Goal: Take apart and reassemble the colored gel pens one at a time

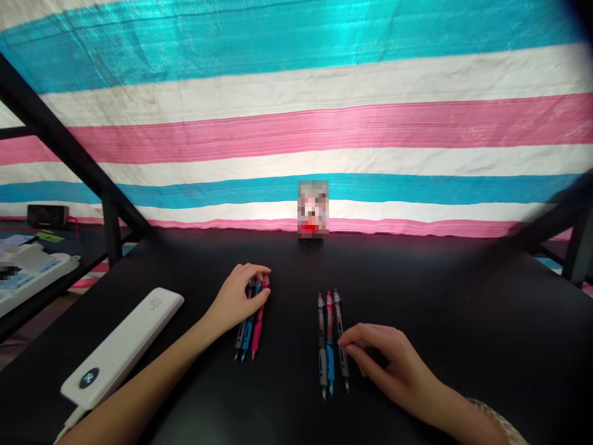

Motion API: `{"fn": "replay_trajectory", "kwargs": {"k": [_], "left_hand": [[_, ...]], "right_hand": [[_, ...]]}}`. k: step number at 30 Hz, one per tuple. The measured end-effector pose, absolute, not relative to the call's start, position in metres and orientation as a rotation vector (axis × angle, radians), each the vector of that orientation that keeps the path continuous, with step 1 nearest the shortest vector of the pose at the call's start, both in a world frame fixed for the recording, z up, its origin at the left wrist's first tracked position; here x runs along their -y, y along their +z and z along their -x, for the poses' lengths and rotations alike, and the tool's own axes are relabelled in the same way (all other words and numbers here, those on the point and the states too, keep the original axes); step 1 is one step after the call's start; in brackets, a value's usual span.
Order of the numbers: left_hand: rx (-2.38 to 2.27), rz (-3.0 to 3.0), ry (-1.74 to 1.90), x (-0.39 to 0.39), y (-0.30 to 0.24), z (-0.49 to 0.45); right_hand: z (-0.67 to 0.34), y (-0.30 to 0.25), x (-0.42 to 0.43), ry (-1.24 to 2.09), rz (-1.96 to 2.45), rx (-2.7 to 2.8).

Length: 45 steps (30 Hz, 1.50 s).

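Observation:
Two groups of click pens lie on the black table. In the left group are a grey pen point(239, 337), a blue pen point(248, 330) and a pink pen point(257, 327), side by side. My left hand point(241, 293) curls over their upper ends, thumb and forefinger closed about the top of the pink pen. In the right group lie a grey pen point(322, 358), a blue pen with a red top point(330, 358) and another grey pen point(338, 315). My right hand point(389, 358) is closed in a pinch, its fingertips at the barrel of that rightmost grey pen.
A white power bank point(125, 340) with a cable lies left of my forearm. At the table's far edge stands a small blurred object point(312, 210). Striped sheeting point(324, 130) hangs behind, black frame bars point(69, 145) slant at the sides, and a white device point(37, 275) sits far left.

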<state>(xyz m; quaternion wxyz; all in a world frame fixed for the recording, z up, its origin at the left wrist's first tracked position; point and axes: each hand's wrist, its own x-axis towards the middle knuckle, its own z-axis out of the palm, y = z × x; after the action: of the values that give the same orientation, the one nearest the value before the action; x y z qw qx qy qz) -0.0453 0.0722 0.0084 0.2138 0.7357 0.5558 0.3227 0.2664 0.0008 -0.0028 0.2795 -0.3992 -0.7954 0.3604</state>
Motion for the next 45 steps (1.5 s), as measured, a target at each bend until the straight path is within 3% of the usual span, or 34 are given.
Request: {"fn": "replay_trajectory", "kwargs": {"k": [10, 16, 22, 31, 45], "left_hand": [[-1.559, -2.282, 0.879, -0.056, 0.005, 0.032], [-0.859, -2.829, 0.663, -0.019, 0.001, -0.001], [-0.635, -3.031, 0.652, -0.015, -0.005, -0.007], [-0.649, -3.156, 0.778, -0.017, -0.009, -0.009], [-0.690, -3.117, 1.022, -0.009, 0.009, -0.011]], "right_hand": [[-0.264, 0.001, -0.002, 0.968, 1.071, 2.097], [-0.263, 0.004, -0.003, 0.907, 1.068, 2.031], [-0.264, 0.003, -0.002, 0.904, 1.069, 2.027], [-0.261, 0.007, 0.001, 0.865, 1.020, 2.042], [-0.255, 0.009, 0.006, 0.467, 0.843, 2.486]]}}
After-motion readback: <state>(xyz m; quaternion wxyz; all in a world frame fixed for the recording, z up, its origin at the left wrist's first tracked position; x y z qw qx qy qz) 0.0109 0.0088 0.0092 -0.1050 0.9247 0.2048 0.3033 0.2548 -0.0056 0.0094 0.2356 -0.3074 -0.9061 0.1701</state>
